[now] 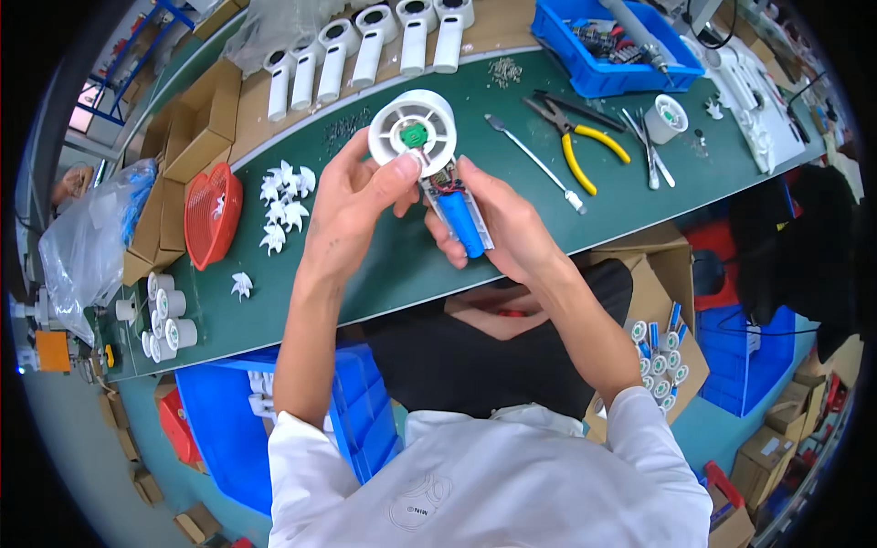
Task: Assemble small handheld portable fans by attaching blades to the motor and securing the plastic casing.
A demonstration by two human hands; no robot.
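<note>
Between my hands, above the green bench, is a partly open white handheld fan (444, 126). Its round spoked head has a green centre, and a blue cylindrical battery (461, 224) and small wired parts show in the uncovered handle. My left hand (361, 187) is closed on the head's lower left side, thumb pressed at the rim near the handle. Around the handle, my right hand (502, 215) is closed, with the thumb near its top and fingers partly hidden behind it. Left of my hands lie several white fan blades (285, 194).
White fan bodies (368, 55) line the bench's back edge. Yellow-handled pliers (575, 146), a screwdriver (534, 160) and tweezers (650, 151) lie at the right, below a blue tool bin (607, 82). A red basket (212, 217) and white round housings (174, 315) are at the left.
</note>
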